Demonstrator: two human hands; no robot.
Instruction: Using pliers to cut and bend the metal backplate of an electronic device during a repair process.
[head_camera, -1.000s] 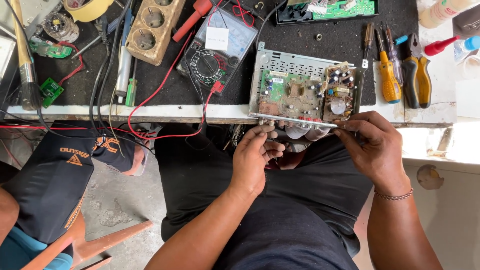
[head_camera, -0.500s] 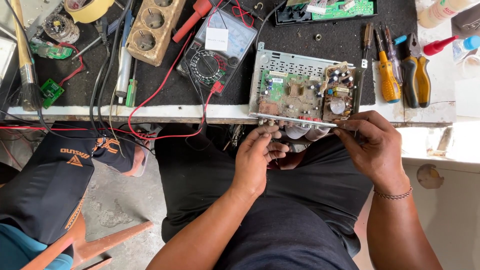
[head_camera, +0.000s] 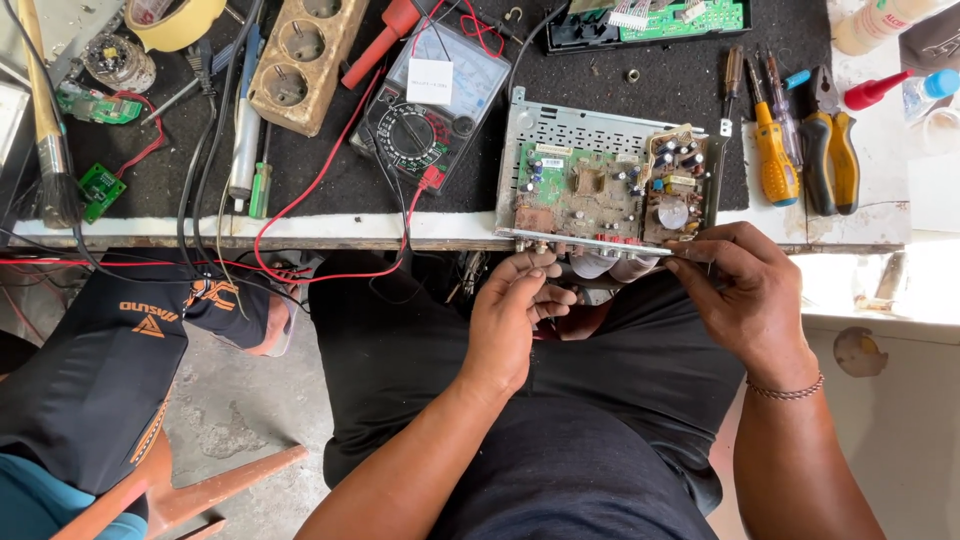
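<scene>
- Open metal chassis is lying on bench edge, just above both hands.
- Front edge is pinched by left hand fingertips.
- Right corner is gripped by right hand.

A single head-worn view is given, aimed steeply down from close above; the bench edge is seen along the top, the lap below.
</scene>
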